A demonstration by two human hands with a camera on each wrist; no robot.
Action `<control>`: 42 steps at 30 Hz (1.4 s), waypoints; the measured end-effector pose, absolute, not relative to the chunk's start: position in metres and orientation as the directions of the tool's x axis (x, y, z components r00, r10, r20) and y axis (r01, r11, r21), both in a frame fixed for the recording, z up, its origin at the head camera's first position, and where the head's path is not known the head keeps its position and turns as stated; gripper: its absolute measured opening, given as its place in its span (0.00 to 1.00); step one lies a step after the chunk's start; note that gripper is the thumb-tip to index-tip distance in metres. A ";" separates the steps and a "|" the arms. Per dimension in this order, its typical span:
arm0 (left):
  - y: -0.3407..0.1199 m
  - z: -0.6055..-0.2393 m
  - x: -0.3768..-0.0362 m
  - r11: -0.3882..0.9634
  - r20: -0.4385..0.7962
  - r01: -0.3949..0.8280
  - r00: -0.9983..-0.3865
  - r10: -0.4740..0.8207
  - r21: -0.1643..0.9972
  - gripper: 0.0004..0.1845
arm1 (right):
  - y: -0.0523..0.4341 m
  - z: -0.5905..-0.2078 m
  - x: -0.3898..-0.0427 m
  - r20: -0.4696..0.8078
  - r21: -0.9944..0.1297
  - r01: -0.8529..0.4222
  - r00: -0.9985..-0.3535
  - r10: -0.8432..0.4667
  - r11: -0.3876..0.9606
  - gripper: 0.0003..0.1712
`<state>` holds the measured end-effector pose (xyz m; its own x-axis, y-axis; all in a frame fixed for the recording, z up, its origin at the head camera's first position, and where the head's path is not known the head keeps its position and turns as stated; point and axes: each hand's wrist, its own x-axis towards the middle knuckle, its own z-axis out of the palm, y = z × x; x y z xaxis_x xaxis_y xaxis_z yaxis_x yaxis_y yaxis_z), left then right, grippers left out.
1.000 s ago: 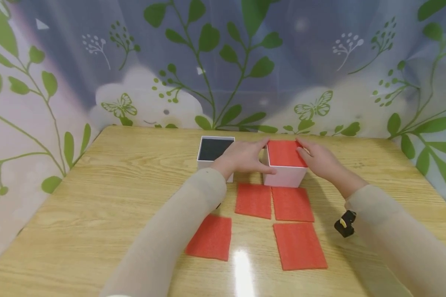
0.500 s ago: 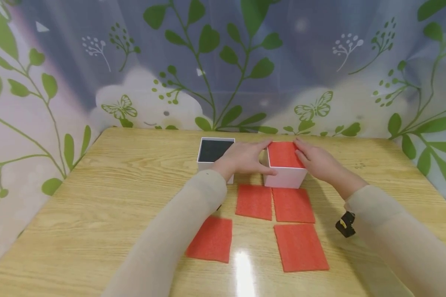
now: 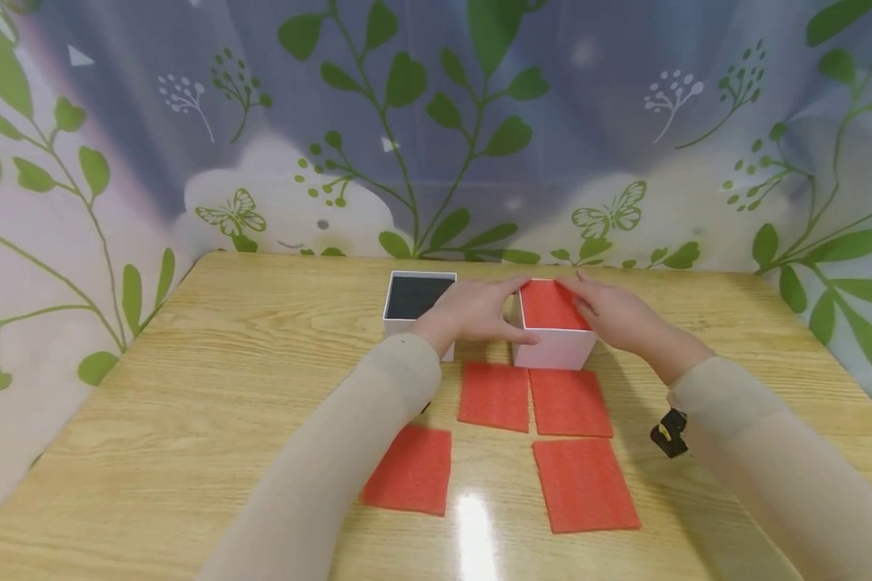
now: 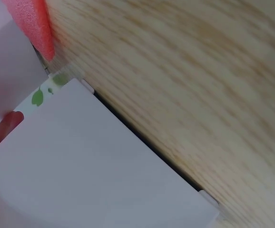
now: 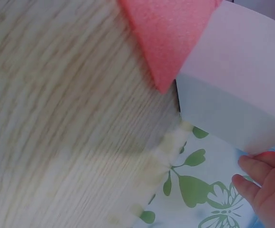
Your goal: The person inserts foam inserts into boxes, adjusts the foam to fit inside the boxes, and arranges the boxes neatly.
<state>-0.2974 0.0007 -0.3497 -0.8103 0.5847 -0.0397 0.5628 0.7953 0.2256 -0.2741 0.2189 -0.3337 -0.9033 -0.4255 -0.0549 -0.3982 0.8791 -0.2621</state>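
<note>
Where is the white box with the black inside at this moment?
In the head view, the white square box with the black inside stands at the far middle of the wooden table, just left of the left hand and the white box filled with red foam.

Both arms wear long, close-fitting beige sleeves reaching the wrists. The left hand (image 3: pixel 472 311) and right hand (image 3: pixel 614 315) are bare. A small black device with a yellow spot (image 3: pixel 670 432) hangs under the right wrist.
</note>
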 end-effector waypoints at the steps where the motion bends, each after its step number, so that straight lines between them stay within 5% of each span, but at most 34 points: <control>1: 0.000 -0.350 -0.297 0.795 -0.041 0.562 -0.810 0.585 0.227 0.53 | 0.218 -0.334 -0.274 -0.056 -0.258 -0.398 -0.904 -0.425 0.880 0.27; 19: 0.000 -0.347 -0.295 0.817 -0.068 0.531 -0.828 0.557 0.223 0.57 | 0.221 -0.335 -0.279 -0.063 -0.263 -0.304 -0.942 -0.331 0.916 0.27; 32: 0.002 -0.347 -0.299 0.822 -0.092 0.528 -0.827 0.555 0.212 0.57 | 0.230 -0.321 -0.263 0.048 -0.197 -0.436 -0.899 -0.436 0.878 0.17; 42: 0.002 -0.349 -0.298 0.821 -0.097 0.525 -0.826 0.555 0.224 0.57 | 0.224 -0.313 -0.264 -0.010 -0.152 -0.427 -0.901 -0.433 0.892 0.22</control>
